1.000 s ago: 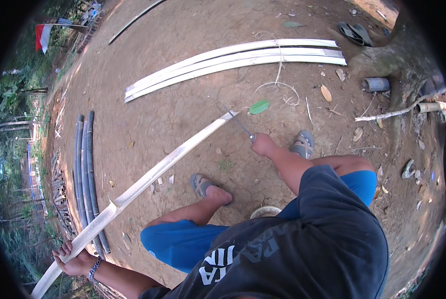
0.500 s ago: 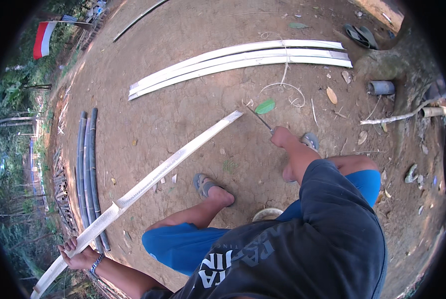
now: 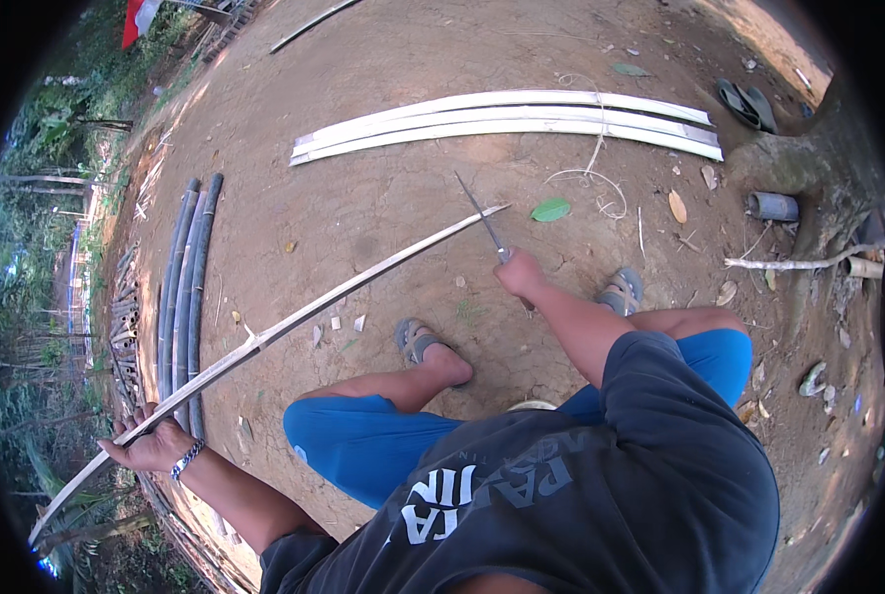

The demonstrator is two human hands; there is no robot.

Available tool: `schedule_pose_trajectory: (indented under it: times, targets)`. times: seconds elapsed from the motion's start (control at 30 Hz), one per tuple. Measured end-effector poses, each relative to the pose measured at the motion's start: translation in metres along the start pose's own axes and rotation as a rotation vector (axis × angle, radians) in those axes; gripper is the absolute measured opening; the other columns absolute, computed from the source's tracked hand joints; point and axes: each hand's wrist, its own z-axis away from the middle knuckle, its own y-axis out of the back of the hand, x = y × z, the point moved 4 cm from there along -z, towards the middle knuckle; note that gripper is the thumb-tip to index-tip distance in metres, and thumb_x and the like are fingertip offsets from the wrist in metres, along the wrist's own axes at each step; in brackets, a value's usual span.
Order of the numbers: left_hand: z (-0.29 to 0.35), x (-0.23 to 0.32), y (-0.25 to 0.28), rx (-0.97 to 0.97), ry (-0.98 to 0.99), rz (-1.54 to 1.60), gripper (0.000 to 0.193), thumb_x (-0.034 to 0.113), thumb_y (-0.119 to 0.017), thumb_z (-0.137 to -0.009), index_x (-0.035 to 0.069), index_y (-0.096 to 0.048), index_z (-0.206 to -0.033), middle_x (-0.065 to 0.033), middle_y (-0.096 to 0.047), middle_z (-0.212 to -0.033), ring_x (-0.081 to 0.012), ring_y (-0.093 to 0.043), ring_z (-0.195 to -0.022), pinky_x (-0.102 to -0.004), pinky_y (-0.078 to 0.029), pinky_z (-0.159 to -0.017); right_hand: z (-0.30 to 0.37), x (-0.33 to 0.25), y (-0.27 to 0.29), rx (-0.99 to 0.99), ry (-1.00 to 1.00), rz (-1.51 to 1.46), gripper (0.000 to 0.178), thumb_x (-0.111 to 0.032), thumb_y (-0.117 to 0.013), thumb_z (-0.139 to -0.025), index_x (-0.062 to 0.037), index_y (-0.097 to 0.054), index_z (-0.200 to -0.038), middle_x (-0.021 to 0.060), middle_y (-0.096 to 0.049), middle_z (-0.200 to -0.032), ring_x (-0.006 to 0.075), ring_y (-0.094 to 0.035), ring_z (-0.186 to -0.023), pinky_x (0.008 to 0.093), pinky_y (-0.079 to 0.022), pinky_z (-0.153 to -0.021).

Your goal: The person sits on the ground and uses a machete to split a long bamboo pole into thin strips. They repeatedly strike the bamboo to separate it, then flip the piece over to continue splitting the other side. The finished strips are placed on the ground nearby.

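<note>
A long split bamboo strip slants from the lower left up toward the middle, its narrow edge turned up and a node sticking out partway along. My left hand, with a metal watch on the wrist, grips it near its lower end. My right hand is closed round the handle of a long thin knife. In the picture the blade crosses the strip's far tip; whether it touches the strip I cannot tell.
Several pale split bamboo strips lie side by side ahead, with a thin cord across them. Dark bamboo poles lie on the left. At the right are a tree trunk, sandals and a cut branch.
The bamboo strip has been rolled from its broad face onto its edge. My right hand has brought the knife leftward, so the blade now crosses the strip's tip. The whole view has shifted somewhat.
</note>
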Motion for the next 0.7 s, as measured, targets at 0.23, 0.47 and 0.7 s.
schedule_pose_trajectory:
  times: [0.23,0.47,0.7]
  targets:
    - [0.077,-0.017,-0.053,-0.055,-0.065,-0.148,0.084,0.052,-0.057,-0.092,0.0,-0.022,-0.148,-0.0213,-0.025,-0.151,-0.0323,-0.029,-0.137,-0.0507,-0.025,-0.114,0.052,-0.087,0.027,-0.028,0.168,-0.158,0.027,-0.021,-0.062,-0.078,-0.0018,-0.06,-0.096,0.0221,-0.066,-0.088,0.0393,-0.063,-0.086,0.0462,-0.049,-0.076]
    - [0.111,-0.046,-0.06,-0.195,-0.033,-0.087,0.077,0.05,-0.042,-0.099,-0.011,-0.026,-0.142,-0.0253,-0.031,-0.147,-0.0308,-0.039,-0.132,-0.0408,-0.034,-0.111,0.118,-0.143,0.032,-0.022,0.388,-0.244,0.023,-0.017,-0.061,-0.079,-0.0011,-0.057,-0.096,0.0206,-0.064,-0.084,0.0386,-0.062,-0.083,0.0436,-0.049,-0.074]
    - [0.112,-0.053,-0.055,-0.094,-0.37,-0.215,0.086,0.061,-0.05,-0.093,-0.016,-0.037,-0.129,-0.0232,-0.047,-0.117,-0.0224,-0.049,-0.099,-0.0323,-0.044,-0.09,0.144,-0.159,0.054,-0.009,0.389,-0.195,0.024,-0.016,-0.061,-0.08,-0.0002,-0.057,-0.096,0.0228,-0.065,-0.089,0.0403,-0.062,-0.088,0.0452,-0.049,-0.076]
